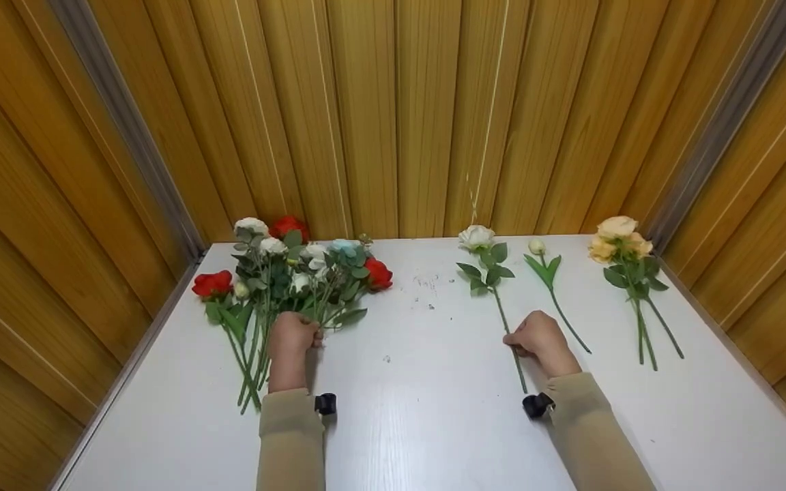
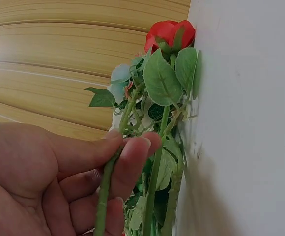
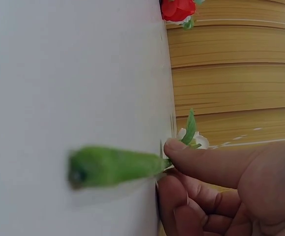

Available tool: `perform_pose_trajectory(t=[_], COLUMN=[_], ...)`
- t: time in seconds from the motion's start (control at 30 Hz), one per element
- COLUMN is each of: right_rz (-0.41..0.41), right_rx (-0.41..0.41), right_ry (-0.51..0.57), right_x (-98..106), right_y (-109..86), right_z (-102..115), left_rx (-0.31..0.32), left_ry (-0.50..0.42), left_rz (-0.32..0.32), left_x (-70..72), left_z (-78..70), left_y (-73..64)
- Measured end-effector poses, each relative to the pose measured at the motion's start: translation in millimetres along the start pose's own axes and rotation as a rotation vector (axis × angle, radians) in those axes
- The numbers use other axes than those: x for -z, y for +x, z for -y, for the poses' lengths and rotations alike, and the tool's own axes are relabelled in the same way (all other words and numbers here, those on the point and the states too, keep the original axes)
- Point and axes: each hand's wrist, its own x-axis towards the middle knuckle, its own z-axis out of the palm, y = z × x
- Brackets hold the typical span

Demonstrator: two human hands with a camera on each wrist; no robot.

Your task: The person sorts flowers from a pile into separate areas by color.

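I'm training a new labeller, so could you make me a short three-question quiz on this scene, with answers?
1. Which hand pinches the stem of the lone white rose?
2. True or false: in the head view, the pale-budded flower lies between the white rose and the peach flowers.
3. What does the left hand pinch?
a) a vase
b) a green stalk
c) a pair of scissors

Key: 1. The right hand. 2. True. 3. b.
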Motion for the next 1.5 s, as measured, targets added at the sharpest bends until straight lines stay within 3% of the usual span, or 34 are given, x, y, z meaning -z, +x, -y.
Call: perform_pose_trajectory(t=[0.27,0.57,0.7,0.83,1.03,1.33,1.5], right_rz=[-0.007,-0.115,-0.149,-0.147,-0.045,0.244,0.328], right_rx=[-0.016,0.059,0.099,0.143,0.23,0.485,0.524], right_ry=[-0.013,-0.013,-0.01,0.018,0.12,0.344,0.472], right_x=[0.7,3.5,1.8,-7.3,-34.3,-81.7,-97.9], right_y=[0.1,-9.6,-15.5,-21.5,-35.2,-58.1,-67.7], right_z=[1.9,14.3,26.6,40.8,64.1,86.4,91.8], left_rx=[-0.021,-0.063,-0.088,-0.099,-0.124,-0.193,-0.255], left_ry=[-0.016,-0.155,-0.277,-0.429,-0.577,-0.62,-0.683], left_rz=[-0.058,-0.106,-0.071,0.007,0.125,0.277,0.352], left_x=[0.6,0.1,-1.0,-6.7,-24.3,-63.1,-85.3], left_z=[-2.5,-9.6,-15.0,-22.8,-39.7,-64.5,-72.3], left_y=[-4.1,-5.5,-7.7,-9.1,-14.6,-32.3,-41.3])
